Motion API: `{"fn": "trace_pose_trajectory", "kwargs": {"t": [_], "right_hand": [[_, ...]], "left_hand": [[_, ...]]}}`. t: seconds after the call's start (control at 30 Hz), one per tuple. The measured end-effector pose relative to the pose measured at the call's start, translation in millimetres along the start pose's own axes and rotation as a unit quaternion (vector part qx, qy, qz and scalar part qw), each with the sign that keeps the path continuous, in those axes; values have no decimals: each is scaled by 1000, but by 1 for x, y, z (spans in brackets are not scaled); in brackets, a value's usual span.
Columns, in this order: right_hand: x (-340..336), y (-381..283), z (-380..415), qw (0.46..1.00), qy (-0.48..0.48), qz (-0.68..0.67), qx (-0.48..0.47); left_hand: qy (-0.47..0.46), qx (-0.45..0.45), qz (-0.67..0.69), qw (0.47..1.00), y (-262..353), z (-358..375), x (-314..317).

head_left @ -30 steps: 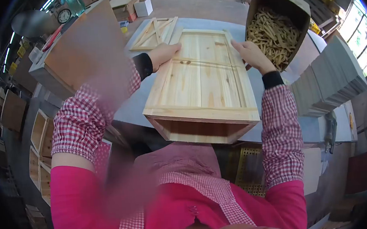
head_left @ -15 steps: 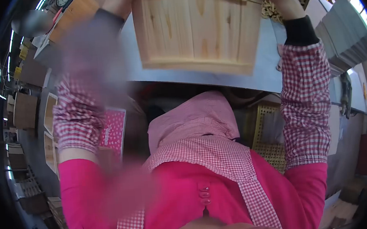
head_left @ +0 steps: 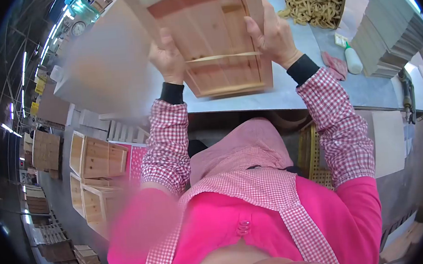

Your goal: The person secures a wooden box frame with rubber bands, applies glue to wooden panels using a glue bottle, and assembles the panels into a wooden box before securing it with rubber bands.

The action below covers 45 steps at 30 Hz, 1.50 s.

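Note:
A tapered wooden box [head_left: 213,30] is held up, tilted, over the near edge of the work table. It shows a reddish, recessed panel between two raised side edges. A pale stretched band [head_left: 223,57] crosses the panel, and a second pale strip runs near its lower end. My left hand [head_left: 168,58] is closed round the box's left side, thumb on the front. On the right side, my right hand [head_left: 274,36] grips the box with its thumb at the edge. Fingers behind the box are hidden.
A container of loose pale rubber bands [head_left: 313,0] stands at the back right of the table [head_left: 287,89]. Nearby are a pink cloth [head_left: 334,65], a white bottle [head_left: 353,60] and stacked grey boards [head_left: 387,29]. More wooden boxes [head_left: 102,158] stand at left. A blurred patch covers the upper left.
The box has been turned from its pale outer side to the reddish recessed side. Both hands now show on its edges, and the view has shifted, revealing more of the table.

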State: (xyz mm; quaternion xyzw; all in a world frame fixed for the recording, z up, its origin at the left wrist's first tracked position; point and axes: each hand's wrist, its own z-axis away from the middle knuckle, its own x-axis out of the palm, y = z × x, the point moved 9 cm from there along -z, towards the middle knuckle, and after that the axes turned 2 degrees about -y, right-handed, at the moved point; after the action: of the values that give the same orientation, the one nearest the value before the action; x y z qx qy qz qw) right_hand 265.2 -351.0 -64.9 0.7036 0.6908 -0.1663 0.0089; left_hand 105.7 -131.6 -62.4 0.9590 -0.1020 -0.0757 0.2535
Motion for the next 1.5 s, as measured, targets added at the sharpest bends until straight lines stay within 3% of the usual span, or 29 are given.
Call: {"fn": "trace_pose_trajectory", "kwargs": {"t": [0.1,0.2,0.3,0.4,0.47,0.5,0.57,0.6,0.63,0.7,0.83,0.87,0.97,1.1,1.2,1.3,1.4,1.5], "right_hand": [[-15,-16,-9,998,33,-38,-32],[7,-15,24,1000,11,-27,7],[5,-13,33,999,-12,-33,41],[-2,-8,35,995,-41,-63,62],[-2,40,61,947,-33,-171,269],[2,58,72,947,-29,-173,269],[37,109,120,871,-97,-182,446],[47,115,125,870,-97,-185,447],[62,117,129,849,-141,-194,471],[86,119,139,802,-225,-208,512],[95,135,142,840,-149,-197,484],[96,145,139,840,-148,-197,483],[94,182,101,889,-119,-111,428],[95,184,30,911,-89,-102,390],[74,144,-8,961,5,-112,253],[47,112,25,940,-74,-129,306],[-19,31,16,930,-32,-217,294],[-28,10,28,927,-45,-231,293]], "left_hand": [[-2,33,-24,999,-7,2,-4],[-1,74,-54,996,-21,20,-14],[1,-5,-15,1000,-35,38,-24],[-180,-123,-58,974,-21,30,-15],[-191,-68,-142,969,-48,11,-50],[-192,-64,-144,969,-34,-1,-44],[-106,162,-197,961,77,-40,-36],[-58,272,-218,935,125,-47,-32],[-60,272,-220,935,145,-56,-21],[-186,308,-170,917,188,-61,35],[-421,367,-60,827,233,-50,128],[-421,368,-60,827,225,-55,130],[-568,171,-3,805,163,-59,138],[-548,186,-12,815,169,-58,137],[-530,201,-44,823,169,-63,140],[-516,165,-56,839,171,-66,139],[-508,78,-49,857,169,-65,139],[-466,178,-55,865,189,-63,132]]}}
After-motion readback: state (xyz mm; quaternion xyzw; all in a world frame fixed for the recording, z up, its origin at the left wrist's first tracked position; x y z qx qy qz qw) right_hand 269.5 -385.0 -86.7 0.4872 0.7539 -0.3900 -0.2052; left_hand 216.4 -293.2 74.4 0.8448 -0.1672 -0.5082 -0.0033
